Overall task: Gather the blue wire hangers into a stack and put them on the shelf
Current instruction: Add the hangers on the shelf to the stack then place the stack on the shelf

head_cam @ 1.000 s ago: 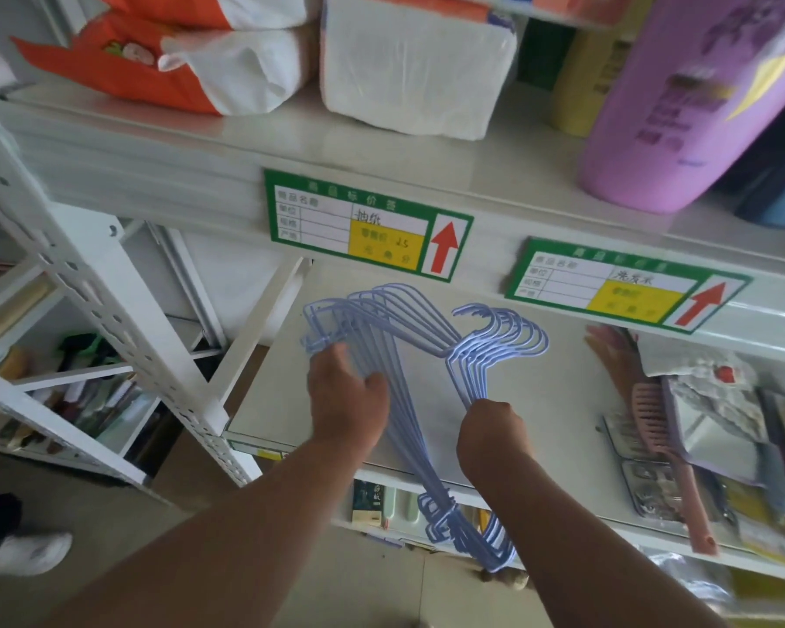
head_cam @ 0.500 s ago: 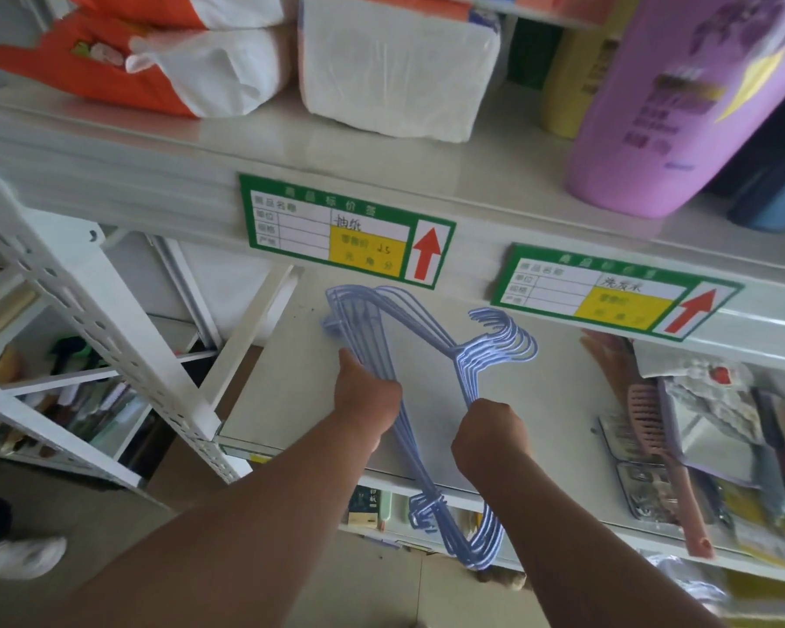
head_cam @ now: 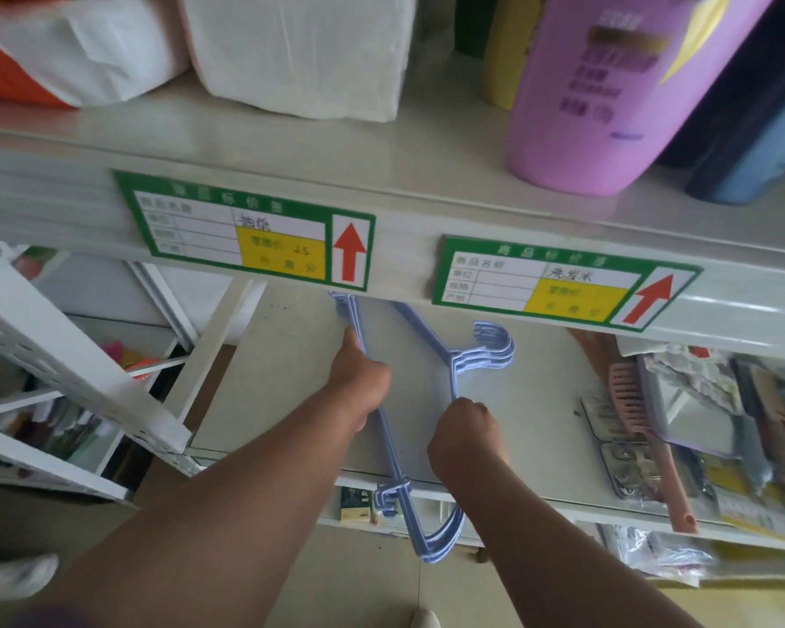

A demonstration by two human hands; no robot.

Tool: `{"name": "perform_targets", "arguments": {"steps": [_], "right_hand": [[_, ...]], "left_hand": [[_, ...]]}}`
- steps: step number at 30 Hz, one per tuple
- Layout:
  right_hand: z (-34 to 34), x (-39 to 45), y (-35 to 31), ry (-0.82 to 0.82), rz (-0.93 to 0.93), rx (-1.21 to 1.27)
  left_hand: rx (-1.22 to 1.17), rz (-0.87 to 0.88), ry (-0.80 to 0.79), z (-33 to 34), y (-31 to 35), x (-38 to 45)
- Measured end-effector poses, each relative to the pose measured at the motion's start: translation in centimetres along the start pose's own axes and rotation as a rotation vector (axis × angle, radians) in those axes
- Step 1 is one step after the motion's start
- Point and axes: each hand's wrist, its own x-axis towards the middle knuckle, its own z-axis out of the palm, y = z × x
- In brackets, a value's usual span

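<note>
Gripping a bundle of blue hangers [head_cam: 452, 364] on a pale shelf [head_cam: 291, 355], the left hand [head_cam: 359, 383] is closed around one long wire side, its forefinger stretched up along the metal. The right hand [head_cam: 465, 439], fisted, holds the other side just below the cluster of hooks [head_cam: 495, 349], which curl to the right. The hangers lie nested together on the shelf board, their far corner tucked under the edge of the shelf above and their near corner jutting out past the front lip, over the floor [head_cam: 381, 591]. Both bare forearms reach in from the bottom of the frame.

To the right on the same shelf lie a pink comb [head_cam: 631, 401] and clear packets of small goods, blurred. Two green price labels [head_cam: 245, 228] with red arrows are stuck to the front of the upper shelf, which carries a purple bottle [head_cam: 608, 83], a white wrapped pack [head_cam: 300, 52] and an orange-and-white bag [head_cam: 64, 52]. A white perforated upright [head_cam: 64, 355] slants across the left, with a white shoe [head_cam: 14, 577] at the bottom left corner.
</note>
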Motion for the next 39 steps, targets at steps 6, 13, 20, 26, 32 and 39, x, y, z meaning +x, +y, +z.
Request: {"name": "perform_targets", "arguments": {"steps": [6, 13, 20, 26, 32, 39], "right_hand": [[-0.8, 0.5, 0.6, -0.033, 0.027, 0.179], [-1.1, 2.2, 2.3, -0.076, 0.073, 1.025], [2.5, 2.3, 2.1, -0.072, -0.004, 1.148], [3.5, 1.1, 1.1, 0.0, -0.022, 1.131], [3.4, 0.0, 0.8, 0.026, -0.011, 1.156], [4.6, -0.6, 1.7, 0.079, -0.041, 1.162]], "left_hand": [[-0.086, 0.004, -0.012, 0.0, -0.1, 1.2], [-0.281, 0.025, -0.069, -0.1, -1.6, 1.2], [-0.49, -0.005, -0.14, 1.3, -4.0, 3.8], [-0.426, 0.039, -0.222, 1.0, -1.9, 2.3], [-0.436, -0.018, -0.287, 2.1, -6.3, 8.4], [-0.463, 0.02, -0.235, 1.4, -7.8, 3.3]]}}
